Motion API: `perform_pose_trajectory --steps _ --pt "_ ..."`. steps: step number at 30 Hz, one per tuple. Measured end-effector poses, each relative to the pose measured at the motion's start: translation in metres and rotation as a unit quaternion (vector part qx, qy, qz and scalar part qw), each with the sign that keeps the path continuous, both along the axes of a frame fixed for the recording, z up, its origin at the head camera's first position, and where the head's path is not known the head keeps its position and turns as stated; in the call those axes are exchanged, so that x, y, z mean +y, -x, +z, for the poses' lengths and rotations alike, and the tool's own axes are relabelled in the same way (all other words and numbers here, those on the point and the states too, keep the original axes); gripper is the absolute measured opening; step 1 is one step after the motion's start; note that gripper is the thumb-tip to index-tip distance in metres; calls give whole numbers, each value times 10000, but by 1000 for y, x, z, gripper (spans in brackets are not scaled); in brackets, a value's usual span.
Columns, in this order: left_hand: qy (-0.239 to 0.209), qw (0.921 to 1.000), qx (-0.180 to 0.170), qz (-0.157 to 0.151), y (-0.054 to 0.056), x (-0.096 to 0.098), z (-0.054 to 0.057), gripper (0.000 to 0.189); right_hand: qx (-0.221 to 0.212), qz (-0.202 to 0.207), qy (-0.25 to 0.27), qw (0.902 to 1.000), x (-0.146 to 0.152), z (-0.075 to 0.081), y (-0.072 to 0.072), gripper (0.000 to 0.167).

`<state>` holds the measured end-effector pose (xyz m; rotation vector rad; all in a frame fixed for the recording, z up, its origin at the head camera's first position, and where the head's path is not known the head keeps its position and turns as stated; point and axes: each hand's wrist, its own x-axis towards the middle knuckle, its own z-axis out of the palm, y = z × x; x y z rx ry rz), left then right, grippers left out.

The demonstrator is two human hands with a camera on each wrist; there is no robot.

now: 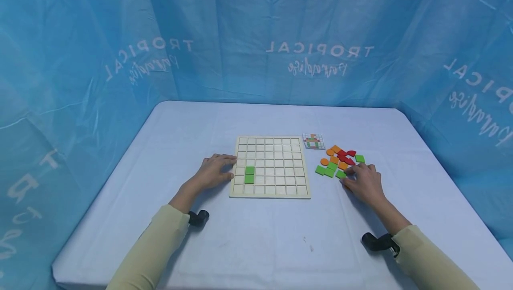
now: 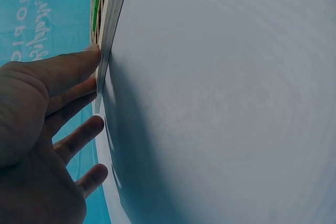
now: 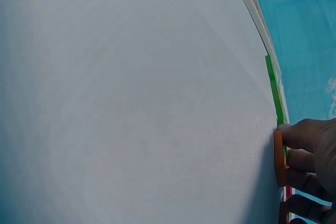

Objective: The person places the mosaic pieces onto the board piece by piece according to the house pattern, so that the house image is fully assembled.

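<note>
The pale gridded board (image 1: 280, 161) lies on the table with two green square tiles (image 1: 250, 175) in its lower left, one above the other. My left hand (image 1: 213, 172) is at the board's left edge; in the left wrist view its thumb (image 2: 79, 66) touches the rim and the fingers are spread. My right hand (image 1: 364, 183) reaches to the right side of a loose tile pile. Its fingertips are at a green tile (image 1: 340, 174); an orange tile (image 3: 279, 158) shows beside them in the right wrist view. No tile is seen lifted.
The pile holds green squares (image 1: 330, 172), orange circles (image 1: 324, 161), orange squares (image 1: 335, 148) and red pieces (image 1: 349, 161). A small pattern card (image 1: 314, 141) lies by the board's upper right corner. Blue curtains (image 1: 280, 76) stand behind the white table (image 1: 256, 236).
</note>
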<state>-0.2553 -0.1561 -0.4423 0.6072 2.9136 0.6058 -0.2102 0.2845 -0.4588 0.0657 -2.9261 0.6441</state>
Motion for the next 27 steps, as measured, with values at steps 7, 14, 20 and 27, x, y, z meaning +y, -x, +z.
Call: perform_pose_trajectory --steps 7,14,20,27 --pt "8 10000 -38 27 0 -1 0 50 274 182 392 9987 -15 5 -4 31" --pt "-6 10000 -7 -19 1 -1 0 50 567 1035 677 9907 -75 8 -10 27" --pt "38 10000 -14 2 0 -1 0 50 570 1673 737 9815 -131 5 -7 24" --pt "-27 9999 53 -91 1 -1 0 49 639 2237 389 9718 -181 5 -4 22"
